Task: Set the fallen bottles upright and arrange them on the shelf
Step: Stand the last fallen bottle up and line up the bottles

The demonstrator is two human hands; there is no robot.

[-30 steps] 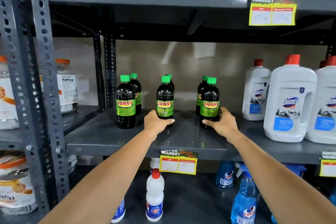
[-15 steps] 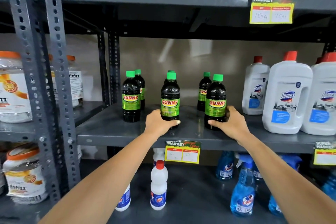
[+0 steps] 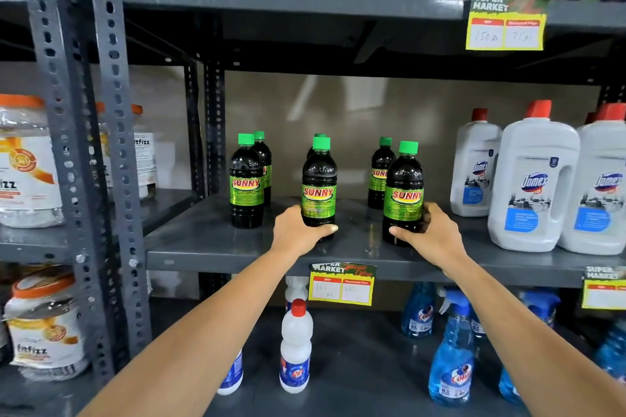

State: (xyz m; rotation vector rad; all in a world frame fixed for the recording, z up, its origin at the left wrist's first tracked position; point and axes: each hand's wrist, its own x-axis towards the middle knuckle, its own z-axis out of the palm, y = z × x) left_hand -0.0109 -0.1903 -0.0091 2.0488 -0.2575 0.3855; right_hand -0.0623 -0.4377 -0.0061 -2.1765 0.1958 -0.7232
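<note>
Both front bottles sit closer to shelf point(image 3: 216, 247) edge vs 1 s ago. L hand point(image 3: 298, 230) wraps base of middle Sunny bottle point(image 3: 319, 186); R hand point(image 3: 430, 230) wraps base of right Sunny bottle point(image 3: 403, 193), both upright on shelf. Behind: left front bottle point(image 3: 246, 183) untouched, 3 rear bottles upright; Domex jugs point(image 3: 531, 179) just right.

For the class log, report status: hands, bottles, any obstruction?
Left hand grips middle front dark green-capped Sunny bottle. Right hand grips right front one. All six upright on grey metal shelf. Nothing obstructing.
</note>
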